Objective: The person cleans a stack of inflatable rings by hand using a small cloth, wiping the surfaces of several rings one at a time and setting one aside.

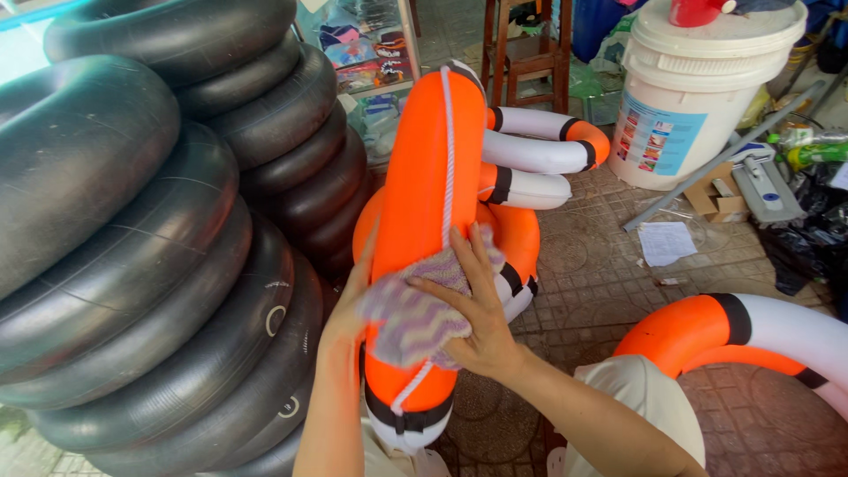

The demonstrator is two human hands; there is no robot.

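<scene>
Orange lifebuoy (415, 185) standing upright on its edge in the middle of the frame, with a white rope (446, 150) running along its outer face and a black band near its lower end. Right hand (473, 309) lying flat with fingers spread, pressing a purple and white knitted cloth (411, 322) against the orange surface in the lower middle of the frame. Left hand (353, 296) resting open against the left side of the same ring, steadying it, fingers mostly hidden behind the cloth. Leaning just behind, more orange and white rings (530, 163) stacked together in the upper middle. Filling the whole left side of the frame, a tall pile of black inflated inner tubes (159, 265), nearly touching the held ring. Sitting in the upper right, a large white plastic bucket (685, 106) with a coloured label, on the tiled floor (601, 274). Lying in the lower right corner, another orange, black and white ring (751, 331), well apart from the hands. Scattered papers and a cardboard box showing on the floor at the right.
</scene>
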